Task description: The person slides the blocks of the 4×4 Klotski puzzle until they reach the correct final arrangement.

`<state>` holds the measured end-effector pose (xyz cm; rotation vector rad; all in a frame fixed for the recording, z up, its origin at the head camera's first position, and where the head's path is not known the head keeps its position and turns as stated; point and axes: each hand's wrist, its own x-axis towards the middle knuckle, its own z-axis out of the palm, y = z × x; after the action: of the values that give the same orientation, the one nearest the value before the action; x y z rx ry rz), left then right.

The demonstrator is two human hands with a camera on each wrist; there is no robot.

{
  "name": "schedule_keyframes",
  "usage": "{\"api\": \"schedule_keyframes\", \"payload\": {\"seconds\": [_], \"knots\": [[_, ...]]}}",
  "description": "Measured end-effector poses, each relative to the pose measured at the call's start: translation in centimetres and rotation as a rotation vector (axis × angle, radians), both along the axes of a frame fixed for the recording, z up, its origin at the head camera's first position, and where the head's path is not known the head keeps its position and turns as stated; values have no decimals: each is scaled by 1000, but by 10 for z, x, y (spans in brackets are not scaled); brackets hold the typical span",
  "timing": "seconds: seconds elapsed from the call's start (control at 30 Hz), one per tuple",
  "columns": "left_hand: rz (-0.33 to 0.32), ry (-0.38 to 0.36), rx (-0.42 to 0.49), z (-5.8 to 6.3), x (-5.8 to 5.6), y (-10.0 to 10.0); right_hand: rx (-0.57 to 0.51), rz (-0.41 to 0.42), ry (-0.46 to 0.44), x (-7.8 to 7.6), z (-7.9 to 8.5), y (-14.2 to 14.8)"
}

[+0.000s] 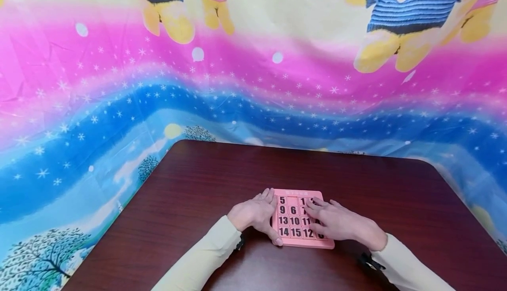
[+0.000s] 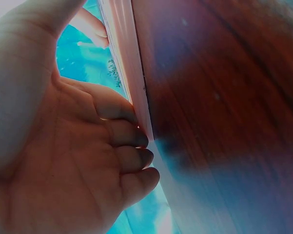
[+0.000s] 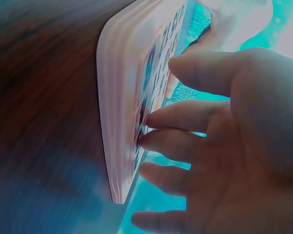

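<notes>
A pink sliding number puzzle (image 1: pixel 291 241) lies flat on the table, its black-numbered tiles facing up. One slot in its top row, between the 5 and the 1, holds no tile. My left hand (image 1: pixel 255 214) lies along the puzzle's left side, fingers against the edge and thumb at the near left corner. In the left wrist view its fingertips (image 2: pixel 145 157) meet the puzzle's side. Over the right-hand columns is my right hand (image 1: pixel 342 221), fingers spread and fingertips (image 3: pixel 153 139) on the tiles. It hides most of the rightmost column.
The dark brown wooden table (image 1: pixel 222 172) has rounded far corners. Behind it and along its left and right sides hangs a colourful cloth (image 1: pixel 253 84) printed with bears, snowflakes and trees. Dark straps or devices (image 1: pixel 371 262) show at both wrists.
</notes>
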<state>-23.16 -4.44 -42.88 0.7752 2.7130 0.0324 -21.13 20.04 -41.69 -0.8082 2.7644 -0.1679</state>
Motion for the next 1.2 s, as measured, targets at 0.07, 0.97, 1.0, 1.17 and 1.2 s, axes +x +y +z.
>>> {"api": "schedule_keyframes", "payload": {"seconds": [0.07,0.97,1.0,1.17,1.2], "knots": [[3,-4,4,0,-1,0,-3,10,7,0,0,0],[9,-13,2,0,-1,0,1,95,53,-3,-1,-32],[10,-12,2,0,-1,0,1,94,50,-4,-1,-32],[8,-14,2,0,-1,1,-4,68,22,-2,2,-25],[7,-13,2,0,-1,1,-6,67,23,-1,3,-22]]}}
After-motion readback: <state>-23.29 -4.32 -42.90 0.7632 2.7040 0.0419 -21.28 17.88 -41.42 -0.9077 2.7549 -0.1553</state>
